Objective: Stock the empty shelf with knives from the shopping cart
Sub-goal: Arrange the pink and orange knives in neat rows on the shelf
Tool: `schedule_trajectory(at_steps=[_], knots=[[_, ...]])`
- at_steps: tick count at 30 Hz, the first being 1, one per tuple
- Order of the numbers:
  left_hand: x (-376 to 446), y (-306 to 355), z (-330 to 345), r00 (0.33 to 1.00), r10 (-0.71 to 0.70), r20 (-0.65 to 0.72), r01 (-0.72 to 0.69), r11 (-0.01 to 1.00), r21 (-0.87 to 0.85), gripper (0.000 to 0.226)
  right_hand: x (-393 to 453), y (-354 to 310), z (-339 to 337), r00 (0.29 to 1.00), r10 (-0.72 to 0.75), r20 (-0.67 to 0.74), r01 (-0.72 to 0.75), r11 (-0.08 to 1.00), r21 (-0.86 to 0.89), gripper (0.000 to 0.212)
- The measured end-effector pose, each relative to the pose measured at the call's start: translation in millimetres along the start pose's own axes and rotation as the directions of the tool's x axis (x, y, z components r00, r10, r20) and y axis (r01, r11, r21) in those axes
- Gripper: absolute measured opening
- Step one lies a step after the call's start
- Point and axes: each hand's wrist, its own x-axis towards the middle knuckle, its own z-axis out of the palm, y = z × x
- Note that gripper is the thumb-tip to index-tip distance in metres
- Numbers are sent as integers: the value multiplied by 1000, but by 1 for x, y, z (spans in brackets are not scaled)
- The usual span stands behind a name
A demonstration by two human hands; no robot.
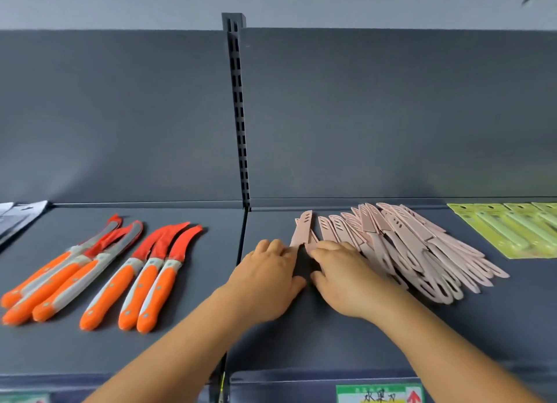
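Note:
Several pink sheathed knives (pixel 401 245) lie fanned in a pile on the dark grey shelf (pixel 301 336), right of the centre post. My left hand (pixel 268 270) rests on the shelf with its fingertips touching the handle end of the leftmost pink knife (pixel 303 226). My right hand (pixel 340 277) lies flat beside it, fingers over the handles of the adjoining pink knives. Whether either hand pinches a knife is hidden by the fingers.
Several orange-handled knives with red blade covers (pixel 99 270) lie in rows on the left shelf section. Green carded packs (pixel 512 230) sit at far right, grey packs (pixel 18 218) at far left. A slotted upright post (pixel 239 116) divides the sections. A price label (pixel 379 395) is on the front edge.

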Motion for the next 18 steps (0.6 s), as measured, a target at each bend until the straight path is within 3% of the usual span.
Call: schedule_trajectory(at_steps=[4,7,13,16,18], knots=[[3,-1,-3,990,-143,-10,143,990,-8,31,7,-7,0,998,65,-14,-65,997,-44,38],[11,2,-6,980,-195,-41,195,981,9,22,14,-12,1,993,112,-29,-113,992,-59,45],[16,-8,-7,950,-286,-123,247,933,-263,12,22,-16,2,984,165,-69,-168,985,-44,19],[15,-15,-4,957,-266,-119,237,948,-215,19,21,-20,-1,984,175,-27,-176,984,-27,28],[14,-21,-4,983,-150,-110,136,983,-125,20,22,-22,-2,982,186,-21,-186,982,-26,32]])
